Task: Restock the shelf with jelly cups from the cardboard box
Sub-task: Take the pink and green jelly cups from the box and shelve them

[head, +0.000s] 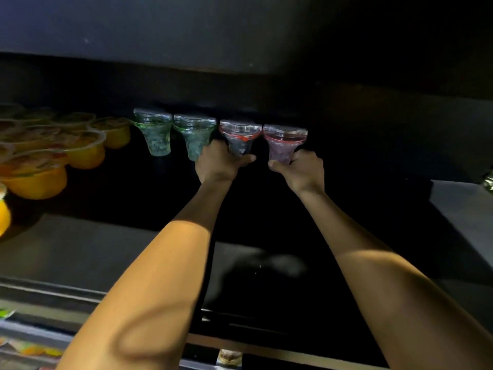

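1. The shelf [80, 249] is deep and really dark. Both arms reach all the way to its back. The cardboard box isn't anywhere in this view.
2. Far left there's a packed bunch of yellow fruit cups [80, 153], well apart from the hands.
3. The left grip [217, 162] has fingers and thumb curled round the narrow bottom of the red-rimmed jelly cup [240, 133], the one with dark filling. The right grip [301, 169] is wrapped the same way round the pink jelly cup [284, 138].
4. Both held cups stand upright, wide lid on top, so the long axis is vertical. Their rims are just about touching. They line up with two green-rimmed jelly cups [153, 132] to the left, making a row of four.
5. Each cup pokes up out of the top of its own grip, on the far side from the person. The hands hide the bases, so I can't tell if they're down on the shelf yet.
6. My guess is the placing is nearly done, and what's left is letting go and pulling straight back. The left grip sits just beside the nearer green cup, so that's the one at risk of a bump.
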